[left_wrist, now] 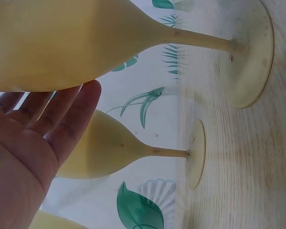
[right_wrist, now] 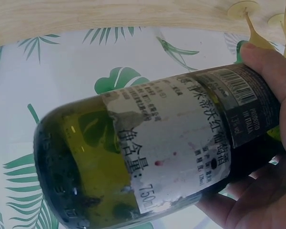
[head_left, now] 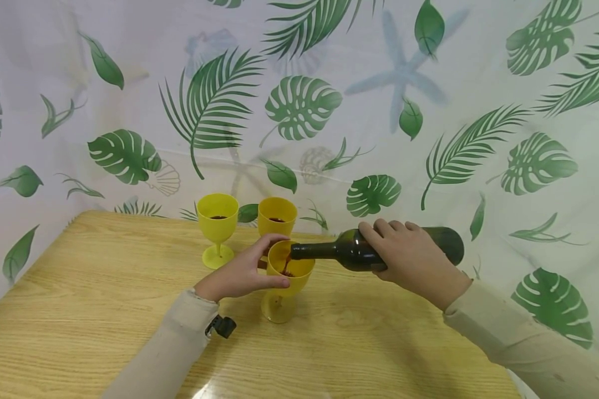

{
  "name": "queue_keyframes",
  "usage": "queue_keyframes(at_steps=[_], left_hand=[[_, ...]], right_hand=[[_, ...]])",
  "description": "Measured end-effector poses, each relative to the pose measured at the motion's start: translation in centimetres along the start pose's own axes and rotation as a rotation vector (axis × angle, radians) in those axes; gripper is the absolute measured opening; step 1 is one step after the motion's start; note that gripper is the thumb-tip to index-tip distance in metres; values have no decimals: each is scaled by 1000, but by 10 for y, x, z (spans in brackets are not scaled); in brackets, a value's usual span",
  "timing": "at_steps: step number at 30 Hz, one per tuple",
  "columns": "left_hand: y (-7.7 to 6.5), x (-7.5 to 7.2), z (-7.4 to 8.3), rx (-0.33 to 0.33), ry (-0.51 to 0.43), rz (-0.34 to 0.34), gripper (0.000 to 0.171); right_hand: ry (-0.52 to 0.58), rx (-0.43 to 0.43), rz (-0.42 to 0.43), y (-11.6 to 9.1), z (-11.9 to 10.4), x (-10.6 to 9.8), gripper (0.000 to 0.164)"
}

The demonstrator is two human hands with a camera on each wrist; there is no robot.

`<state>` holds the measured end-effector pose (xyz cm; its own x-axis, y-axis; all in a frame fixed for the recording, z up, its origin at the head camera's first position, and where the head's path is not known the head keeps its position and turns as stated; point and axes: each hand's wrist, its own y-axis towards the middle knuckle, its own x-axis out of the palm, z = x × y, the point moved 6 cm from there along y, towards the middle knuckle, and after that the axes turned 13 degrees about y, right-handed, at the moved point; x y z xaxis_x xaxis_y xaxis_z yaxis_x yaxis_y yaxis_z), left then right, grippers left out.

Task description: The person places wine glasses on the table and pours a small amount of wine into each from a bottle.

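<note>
My right hand [head_left: 414, 259] grips a dark green wine bottle [head_left: 351, 257] around its body, tilted almost level. Red wine runs from its mouth into the front yellow goblet [head_left: 299, 284]. Around that goblet's bowl my left hand [head_left: 242, 271] holds on, thumb on the near side and fingers behind. The goblet's foot rests on the table in the left wrist view. In the right wrist view the bottle's white label [right_wrist: 176, 148] shows, with little liquid visible near its base.
A lemon-yellow goblet [head_left: 218, 223] and a deeper yellow goblet [head_left: 277, 223], each with some dark red wine, stand behind on the wooden table [head_left: 105, 310]. A leaf-printed curtain [head_left: 299, 160] hangs at the table's back edge. A black wrist strap [head_left: 223, 326] is on the left sleeve.
</note>
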<state>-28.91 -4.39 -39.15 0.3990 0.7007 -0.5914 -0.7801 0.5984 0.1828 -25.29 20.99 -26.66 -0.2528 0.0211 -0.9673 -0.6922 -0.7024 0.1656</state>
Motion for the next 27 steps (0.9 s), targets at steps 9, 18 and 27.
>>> queue_keyframes(at_steps=[9, 18, 27], left_hand=[[0, 0, 0, 5, -5, -2, 86], [0, 0, 1, 3, 11, 3, 87], [0, 0, 1, -5, 8, 4, 85]], right_hand=[[0, -8, 12, -1, -1, -2, 75], [9, -4, 16, -2, -1, -1, 73], [6, -2, 13, -3, -1, -1, 72]])
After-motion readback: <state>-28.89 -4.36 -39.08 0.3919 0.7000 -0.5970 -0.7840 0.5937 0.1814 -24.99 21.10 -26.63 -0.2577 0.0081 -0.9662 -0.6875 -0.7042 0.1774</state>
